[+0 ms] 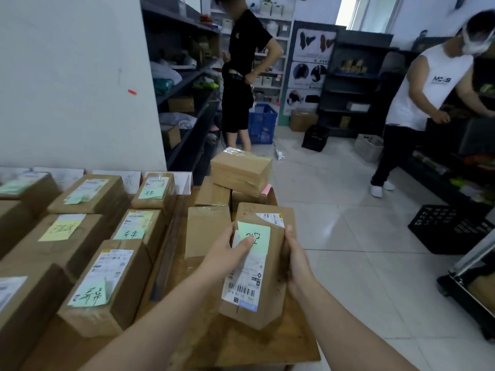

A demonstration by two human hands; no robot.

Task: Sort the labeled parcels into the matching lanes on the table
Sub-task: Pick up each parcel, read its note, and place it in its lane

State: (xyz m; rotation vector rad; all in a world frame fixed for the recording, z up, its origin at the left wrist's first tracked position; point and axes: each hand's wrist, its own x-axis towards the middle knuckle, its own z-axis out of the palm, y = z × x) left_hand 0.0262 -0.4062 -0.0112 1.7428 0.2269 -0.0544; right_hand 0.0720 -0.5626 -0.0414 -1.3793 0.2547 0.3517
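- The cardboard parcel (263, 266) is held up in front of the person, above the near right part of the wooden table (281, 346), with its labelled face tilted toward the camera, probably so that the marking can be read.
- The left hand (227, 251) grips the parcel's left edge. Its thumb lies flat across the green sticky note (258, 235), and the other fingers are hidden behind the box.
- The right hand (297, 261) clasps the right edge with its fingers wrapped round the side, so the weight is shared by both hands.
- The handwritten characters on the note are partly covered by the thumb, and the white shipping label (245, 282) sits below it.
- To the left, the sorted parcels (103, 285) lie flat in rows running away from the person, notes facing up. The nearest row carries green notes with a matching word, and one box in the next row over bears a yellow note (63, 228).
- Folded white lane cards (131, 180) stand against the wall at the head of the rows. Only one character can be made out on them.
- The unsorted stack (241, 171) sits just beyond the held parcel, its boxes piled loosely and crooked.
- Judgement: the step in hand is reading the note and choosing a lane, and several parcels remain to be sorted.
- A person in black (246, 76) and a person in a white vest (420, 84) stand well apart, by the shelves.
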